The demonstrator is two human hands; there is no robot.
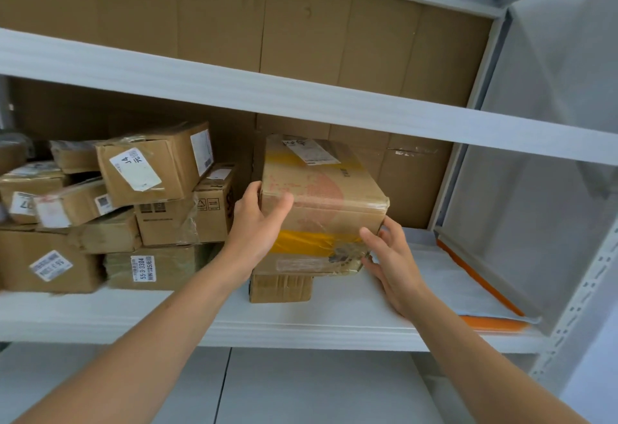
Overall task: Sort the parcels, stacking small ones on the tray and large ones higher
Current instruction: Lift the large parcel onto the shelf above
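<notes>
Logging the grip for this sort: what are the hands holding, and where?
A yellow-taped cardboard box: left hand grips its near left edge, right hand its lower right corner.

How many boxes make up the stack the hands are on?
2. The large yellow-taped box, held at its sides by the left hand and right hand, sits atop a smaller box on the shelf. Others may be hidden behind.
</notes>
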